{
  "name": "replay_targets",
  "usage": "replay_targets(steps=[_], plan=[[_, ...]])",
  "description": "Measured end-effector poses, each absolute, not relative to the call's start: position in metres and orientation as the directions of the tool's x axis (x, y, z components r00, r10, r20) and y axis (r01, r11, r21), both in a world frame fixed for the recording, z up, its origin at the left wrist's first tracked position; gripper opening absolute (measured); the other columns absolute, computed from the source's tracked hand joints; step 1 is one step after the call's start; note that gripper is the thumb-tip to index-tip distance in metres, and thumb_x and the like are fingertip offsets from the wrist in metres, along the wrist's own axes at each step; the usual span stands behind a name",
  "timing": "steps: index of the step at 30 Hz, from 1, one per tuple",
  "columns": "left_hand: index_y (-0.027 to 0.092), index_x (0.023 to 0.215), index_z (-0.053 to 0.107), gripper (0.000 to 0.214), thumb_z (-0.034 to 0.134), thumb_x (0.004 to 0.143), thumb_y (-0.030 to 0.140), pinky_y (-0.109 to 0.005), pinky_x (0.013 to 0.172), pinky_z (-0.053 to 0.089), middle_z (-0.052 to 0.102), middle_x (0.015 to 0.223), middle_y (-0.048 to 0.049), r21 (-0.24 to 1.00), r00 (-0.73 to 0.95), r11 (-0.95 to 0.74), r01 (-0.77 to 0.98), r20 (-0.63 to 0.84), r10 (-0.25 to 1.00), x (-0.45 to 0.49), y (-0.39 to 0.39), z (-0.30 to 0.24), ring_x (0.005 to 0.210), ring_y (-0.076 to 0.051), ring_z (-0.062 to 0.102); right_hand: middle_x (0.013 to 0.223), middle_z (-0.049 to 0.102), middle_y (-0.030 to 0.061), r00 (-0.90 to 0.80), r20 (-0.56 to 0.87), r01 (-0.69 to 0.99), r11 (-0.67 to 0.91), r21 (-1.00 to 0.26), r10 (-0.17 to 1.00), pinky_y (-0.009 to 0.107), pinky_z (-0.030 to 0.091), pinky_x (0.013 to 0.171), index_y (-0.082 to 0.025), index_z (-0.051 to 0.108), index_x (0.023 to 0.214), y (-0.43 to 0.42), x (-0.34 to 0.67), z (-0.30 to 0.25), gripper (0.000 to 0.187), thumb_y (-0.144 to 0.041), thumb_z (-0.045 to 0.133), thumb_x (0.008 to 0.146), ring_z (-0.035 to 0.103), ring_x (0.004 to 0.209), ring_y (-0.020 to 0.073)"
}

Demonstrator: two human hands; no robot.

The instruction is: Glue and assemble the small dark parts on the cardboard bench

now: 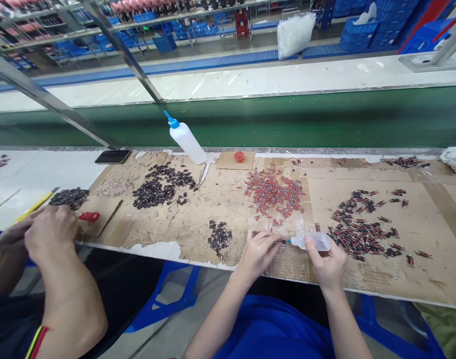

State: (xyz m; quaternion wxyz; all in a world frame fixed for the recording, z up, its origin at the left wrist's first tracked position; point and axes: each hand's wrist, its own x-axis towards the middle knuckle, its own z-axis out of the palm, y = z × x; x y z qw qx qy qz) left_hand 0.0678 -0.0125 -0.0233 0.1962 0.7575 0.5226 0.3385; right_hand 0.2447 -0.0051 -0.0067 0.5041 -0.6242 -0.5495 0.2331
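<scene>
Small dark part (283, 242) sat below and right of frame centre, pinched in left hand (258, 250) fingers. Right hand (331, 264) gripped squeeze bottle (319, 242) sideways, blue nozzle (289, 242) at the part, likely for aim. Red parts (263, 189) lay just above, presumably for reach. Worn cardboard (228, 194) covered the bench; racks (59, 30) stood upper left.

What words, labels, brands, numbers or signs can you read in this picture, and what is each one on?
None: no text can be read anywhere in view.
Small squeeze bottle in the right hand: no lettering shows.
Large white bottle: no label shows on the visible side.
Dark phone: no readable text.
Blue crates in the background: too small and blurred to tell.
</scene>
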Motion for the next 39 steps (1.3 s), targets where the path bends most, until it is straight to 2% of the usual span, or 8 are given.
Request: replay_targets(steps=[6, 20, 23, 26, 30, 34, 36, 39], plan=[[0.024, 0.101, 0.07, 0.016, 0.057, 0.09, 0.022, -0.034, 0.085, 0.039, 0.077, 0.095, -0.0035, 0.66, 0.231, -0.341, 0.67, 0.252, 0.94, 0.068, -0.013, -0.021, 0.084, -0.015, 0.069, 0.052, 0.063, 0.0024, 0.329, 0.269, 0.47, 0.09, -0.878, 0.905, 0.025, 0.043, 0.043, -0.018, 0.064, 0.061, -0.006, 0.245, -0.006, 0.034, -0.05, 0.065, 0.073, 0.053, 0.044, 0.0146], [0.024, 0.098, 0.07, 0.015, 0.057, 0.091, 0.021, -0.035, 0.086, 0.037, 0.077, 0.092, -0.0023, 0.649, 0.212, -0.36, 0.67, 0.297, 0.931, 0.07, -0.014, -0.021, 0.081, -0.015, 0.069, 0.052, 0.063, 0.0018, 0.325, 0.265, 0.448, 0.099, -0.889, 0.908, 0.026, 0.043, 0.045, -0.018, 0.064, 0.06, -0.005, 0.245, -0.003, 0.03, -0.046, 0.066, 0.072, 0.054, 0.044, 0.015], [0.023, 0.095, 0.069, 0.014, 0.057, 0.09, 0.02, -0.035, 0.085, 0.037, 0.077, 0.09, -0.0016, 0.647, 0.196, -0.365, 0.669, 0.32, 0.927, 0.071, -0.014, -0.022, 0.079, -0.014, 0.069, 0.054, 0.064, 0.0019, 0.372, 0.23, 0.401, 0.068, -0.914, 0.899, 0.027, 0.045, 0.048, -0.018, 0.066, 0.064, -0.006, 0.249, -0.009, 0.027, -0.044, 0.068, 0.071, 0.057, 0.047, 0.016], [0.023, 0.096, 0.069, 0.013, 0.057, 0.09, 0.021, -0.034, 0.085, 0.038, 0.077, 0.091, -0.0012, 0.657, 0.208, -0.376, 0.653, 0.322, 0.924, 0.071, -0.015, -0.02, 0.078, -0.014, 0.069, 0.06, 0.067, 0.0028, 0.445, 0.178, 0.258, 0.064, -0.964, 0.878, 0.027, 0.047, 0.051, -0.017, 0.066, 0.069, -0.007, 0.253, -0.014, 0.026, -0.042, 0.07, 0.071, 0.06, 0.052, 0.0166], [0.023, 0.096, 0.07, 0.013, 0.058, 0.09, 0.024, -0.034, 0.084, 0.041, 0.077, 0.092, -0.0029, 0.678, 0.135, -0.352, 0.645, 0.353, 0.926, 0.063, -0.013, -0.016, 0.085, -0.016, 0.069, 0.076, 0.071, 0.0053, 0.487, 0.14, 0.077, 0.118, -0.99, 0.862, 0.029, 0.052, 0.06, -0.017, 0.062, 0.084, -0.003, 0.252, -0.013, 0.031, -0.037, 0.077, 0.066, 0.067, 0.064, 0.0186], [0.022, 0.094, 0.071, 0.013, 0.058, 0.09, 0.021, -0.035, 0.084, 0.045, 0.075, 0.092, -0.0046, 0.691, -0.027, -0.265, 0.673, 0.381, 0.924, 0.051, -0.007, -0.014, 0.095, -0.02, 0.065, 0.088, 0.073, 0.0067, 0.398, 0.154, 0.014, 0.162, -0.987, 0.905, 0.039, 0.054, 0.082, -0.022, 0.049, 0.086, 0.005, 0.241, -0.012, 0.045, -0.031, 0.083, 0.059, 0.071, 0.088, 0.0245], [0.022, 0.092, 0.071, 0.012, 0.061, 0.088, 0.02, -0.036, 0.084, 0.046, 0.075, 0.091, -0.0039, 0.686, -0.009, -0.258, 0.681, 0.36, 0.933, 0.049, -0.002, -0.014, 0.094, -0.02, 0.062, 0.096, 0.073, 0.0087, 0.358, 0.141, 0.012, 0.146, -0.989, 0.923, 0.043, 0.051, 0.09, -0.023, 0.045, 0.089, 0.009, 0.235, -0.016, 0.049, -0.031, 0.083, 0.059, 0.07, 0.097, 0.0257], [0.024, 0.093, 0.072, 0.014, 0.063, 0.086, 0.016, -0.038, 0.087, 0.044, 0.073, 0.093, -0.0033, 0.642, 0.055, -0.245, 0.726, 0.301, 0.952, 0.053, 0.003, -0.014, 0.096, -0.021, 0.056, 0.096, 0.073, 0.0096, 0.334, 0.118, 0.085, 0.095, -0.992, 0.935, 0.045, 0.052, 0.091, -0.023, 0.045, 0.096, 0.014, 0.231, -0.023, 0.054, -0.035, 0.082, 0.059, 0.071, 0.094, 0.025]])
